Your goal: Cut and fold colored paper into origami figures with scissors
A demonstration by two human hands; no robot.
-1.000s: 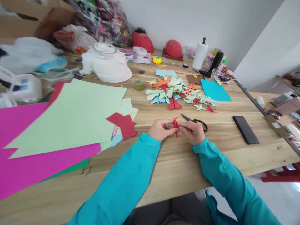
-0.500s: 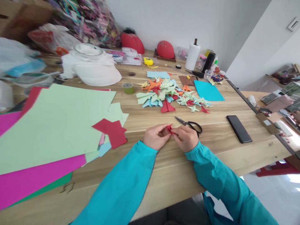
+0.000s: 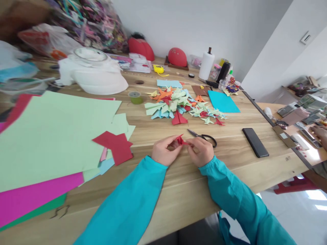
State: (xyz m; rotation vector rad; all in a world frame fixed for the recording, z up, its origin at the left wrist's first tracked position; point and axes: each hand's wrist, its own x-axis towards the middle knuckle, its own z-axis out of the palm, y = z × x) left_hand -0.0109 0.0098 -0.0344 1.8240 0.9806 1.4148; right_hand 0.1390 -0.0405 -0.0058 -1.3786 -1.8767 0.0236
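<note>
A small red folded paper figure [image 3: 180, 140] is pinched between my two hands just above the wooden table [image 3: 194, 190]. My left hand [image 3: 163, 153] grips its left side with curled fingers. My right hand [image 3: 201, 151] grips its right side, fingers closed on the paper. Both arms wear teal sleeves. Black-handled scissors [image 3: 204, 136] lie on the table right behind my right hand. A pile of folded paper figures [image 3: 182, 105] in green, blue, orange and red lies farther back.
Large light-green [image 3: 56, 132], pink and green paper sheets cover the left side, with red paper pieces [image 3: 114, 145] on top. A black phone [image 3: 255, 147] lies at the right, a blue sheet [image 3: 223, 101] behind it. Another person's hand [image 3: 320, 133] shows at the far right.
The red figure has been turned from upright to lying flatter between my fingers. My view has shifted a little to the right; another person's hand has come into view at the right edge.
</note>
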